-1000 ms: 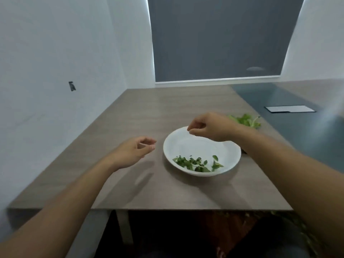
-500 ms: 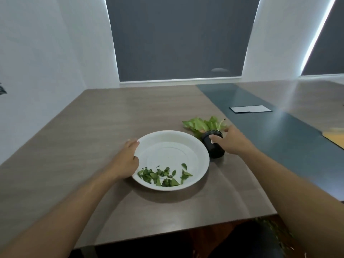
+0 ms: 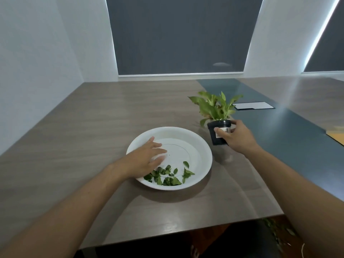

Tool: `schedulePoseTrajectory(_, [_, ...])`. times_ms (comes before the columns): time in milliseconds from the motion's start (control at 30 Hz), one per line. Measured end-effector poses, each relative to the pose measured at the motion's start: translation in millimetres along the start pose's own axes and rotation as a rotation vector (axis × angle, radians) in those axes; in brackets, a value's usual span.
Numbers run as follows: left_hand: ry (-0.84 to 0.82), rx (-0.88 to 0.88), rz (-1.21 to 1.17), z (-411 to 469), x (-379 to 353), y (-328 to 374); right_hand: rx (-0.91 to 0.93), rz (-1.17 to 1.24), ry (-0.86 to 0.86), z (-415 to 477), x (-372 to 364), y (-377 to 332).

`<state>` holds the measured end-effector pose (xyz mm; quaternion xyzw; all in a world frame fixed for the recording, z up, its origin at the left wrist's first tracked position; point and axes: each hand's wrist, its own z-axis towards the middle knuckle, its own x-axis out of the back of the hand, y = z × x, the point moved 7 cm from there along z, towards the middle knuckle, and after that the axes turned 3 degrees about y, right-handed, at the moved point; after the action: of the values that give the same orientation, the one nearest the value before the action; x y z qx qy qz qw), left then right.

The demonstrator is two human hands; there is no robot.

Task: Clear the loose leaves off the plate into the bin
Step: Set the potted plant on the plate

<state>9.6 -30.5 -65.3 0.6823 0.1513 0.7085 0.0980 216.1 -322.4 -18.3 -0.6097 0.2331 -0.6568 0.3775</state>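
The task looks barely begun: the small torn green leaves [image 3: 168, 175] all lie in the round white plate [image 3: 202, 146], left hand [image 3: 147, 160] spread flat and empty beside them, right hand [image 3: 236, 135] gripping the small black plastic plant pot [image 3: 216, 132], no bin in sight.

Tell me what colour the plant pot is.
Black, with a white label; the pot shows clearly in the head view.

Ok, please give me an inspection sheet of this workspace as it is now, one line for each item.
Surface: wooden table, with a dark strip along its right side.
Job's things: white plate with loose leaves at its near side; bin not seen.
Clutter: plant pot, upright; white card on the strip.
Hands: left hand open, flat in the plate beside the leaves; right hand gripping the pot.
Cables: nothing seen.
Surroundings: white walls, grey blinds; leaves on the floor.
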Motion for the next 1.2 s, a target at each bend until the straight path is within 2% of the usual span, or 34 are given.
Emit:
schedulePoseTrajectory(133, [-0.14,0.014,0.082,9,-22,13,0.066,0.091,0.012,1,0,-19])
schedulePoseTrajectory(233, [-0.144,0.026,0.122,9,-21,16,0.129,0.174,-0.053,-6,-10,-37])
schedulePoseTrajectory(533, [-0.198,0.064,0.209,-22,9,17,0.195,0.151,-0.285,-36,-78,-62])
schedulePoseTrajectory(700, [-0.173,0.05,0.207,-39,25,15,0.239,0.098,-0.392,-58,-115,-74])
schedulePoseTrajectory(867, [-0.015,-0.004,0.164,-46,37,16,0.285,0.103,-0.441,-72,-136,-84])
schedulePoseTrajectory(967, [0.023,-0.003,0.16,-43,33,15,0.318,0.087,-0.438,-74,-136,-90])
schedulePoseTrajectory(1067, [0.005,0.036,0.17,-33,24,12,0.331,0.044,-0.45,-75,-131,-94])
schedulePoseTrajectory(1200, [-0.111,0.07,0.263,-19,10,11,0.365,-0.053,-0.438,-75,-123,-97])
